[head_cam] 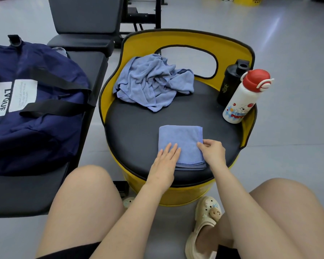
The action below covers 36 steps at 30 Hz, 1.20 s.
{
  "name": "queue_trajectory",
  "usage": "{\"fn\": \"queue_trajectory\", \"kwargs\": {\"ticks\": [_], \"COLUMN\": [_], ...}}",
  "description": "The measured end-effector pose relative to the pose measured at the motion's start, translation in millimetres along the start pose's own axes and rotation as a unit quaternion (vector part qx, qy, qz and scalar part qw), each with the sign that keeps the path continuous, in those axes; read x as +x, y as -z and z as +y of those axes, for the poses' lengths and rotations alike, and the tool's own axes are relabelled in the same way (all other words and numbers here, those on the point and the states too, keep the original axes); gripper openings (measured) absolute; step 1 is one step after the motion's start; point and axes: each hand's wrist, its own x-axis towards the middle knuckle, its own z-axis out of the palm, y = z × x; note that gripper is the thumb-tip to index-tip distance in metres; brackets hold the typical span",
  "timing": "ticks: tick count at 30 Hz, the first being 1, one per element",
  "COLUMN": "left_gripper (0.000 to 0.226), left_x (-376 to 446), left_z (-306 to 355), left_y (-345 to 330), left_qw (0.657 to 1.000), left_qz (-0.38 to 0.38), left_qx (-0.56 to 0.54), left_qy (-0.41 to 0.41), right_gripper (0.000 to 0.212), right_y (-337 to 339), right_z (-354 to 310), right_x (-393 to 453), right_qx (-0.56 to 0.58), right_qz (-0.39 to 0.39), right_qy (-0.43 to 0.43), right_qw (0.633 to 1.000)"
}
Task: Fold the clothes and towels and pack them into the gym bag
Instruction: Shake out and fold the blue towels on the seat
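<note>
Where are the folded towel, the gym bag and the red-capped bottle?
folded towel [180,139]: head view, middle of its top layer.
gym bag [51,126]: head view, blue side panel.
red-capped bottle [240,101]: head view, white body.

Views: a single head view is given; no second view is available, so no overlap can be told.
Position: the camera is worn on the person's head, above the lap.
Direction: forward and down, onto a yellow stool [176,37] straight ahead.
Nearness: the thighs are seen close at the bottom edge; the stool seat is within arm's reach.
Left edge: a navy gym bag [36,109] on a black bench [26,193] is partly cut off.
Distortion: wide-angle bending is seen toward the edges.
</note>
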Motion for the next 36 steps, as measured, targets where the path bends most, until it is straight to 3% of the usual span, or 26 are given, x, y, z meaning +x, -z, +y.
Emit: {"fn": "queue_trajectory", "kwargs": {"ticks": [10, 13, 16, 19, 23, 26, 29, 36], "left_gripper": [0.083, 0.071, 0.057, 0.054, 0.052, 0.053, 0.054, 0.055], "left_x": [-1, 0, 1, 9, 24, 33, 32, 28], "left_z": [0, 0, -1, -7, -16, -17, -19, -18], "left_y": [-3, 1, 10, 11, 4, -4, -9, -8], "left_qw": [0.999, 1.0, 0.992, 0.991, 0.991, 0.995, 0.996, 0.995], "left_qz": [-0.011, -0.007, 0.035, 0.102, 0.109, 0.067, 0.038, 0.021], "left_qx": [0.029, -0.024, -0.117, -0.065, 0.017, 0.047, 0.035, 0.04], "left_qy": [-0.006, -0.002, 0.035, 0.052, 0.069, 0.054, 0.068, 0.086], "right_gripper": [0.026, 0.021, 0.028, 0.04, 0.044, 0.052, 0.054, 0.056], "right_y": [-9, -13, -12, -9, -26, -40, -41, -34], "right_z": [1, 5, 4, -3, -6, 7, 18, 21], "right_x": [0, 4, 4, -1, -4, -1, 3, 4], "right_qx": [-0.057, -0.114, -0.201, -0.282, -0.296, -0.352, -0.397, -0.377], "right_qz": [0.026, 0.032, 0.053, 0.082, -0.048, -0.125, -0.122, -0.139], "right_qy": [0.052, 0.065, 0.077, 0.164, 0.273, 0.269, 0.251, 0.218], "right_qw": [0.997, 0.991, 0.975, 0.942, 0.914, 0.888, 0.874, 0.889]}}
